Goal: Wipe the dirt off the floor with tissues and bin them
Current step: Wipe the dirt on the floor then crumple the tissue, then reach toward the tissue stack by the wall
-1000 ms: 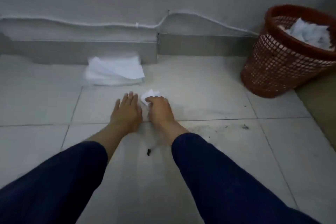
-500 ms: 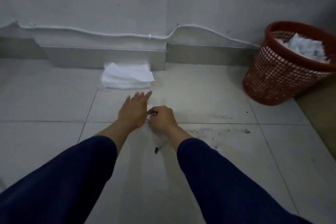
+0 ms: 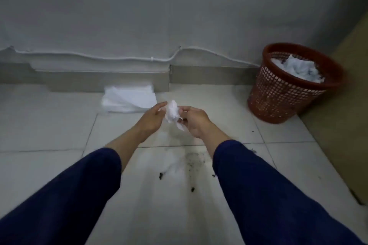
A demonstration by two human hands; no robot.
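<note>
My right hand [image 3: 194,122] pinches a crumpled white tissue [image 3: 172,113] and holds it up above the floor. My left hand [image 3: 151,119] is open beside it, fingers spread, close to the tissue's left side. Dark dirt specks and smears [image 3: 192,162] lie on the white floor tiles below and between my forearms. A red mesh bin [image 3: 290,83] stands at the right by the wall, with crumpled white tissues [image 3: 296,69] piled inside. A stack of clean white tissues [image 3: 129,99] lies on the floor against the skirting.
A white cable [image 3: 119,58] runs along the grey wall above the skirting [image 3: 99,80]. A tan surface [image 3: 342,117] borders the floor at the right, behind the bin. More dirt specks [image 3: 356,197] lie at that edge.
Both hands have lifted off the floor. The tissue, pressed on the tile under my right hand before, is now raised and bunched between my hands. The view has tilted up.
</note>
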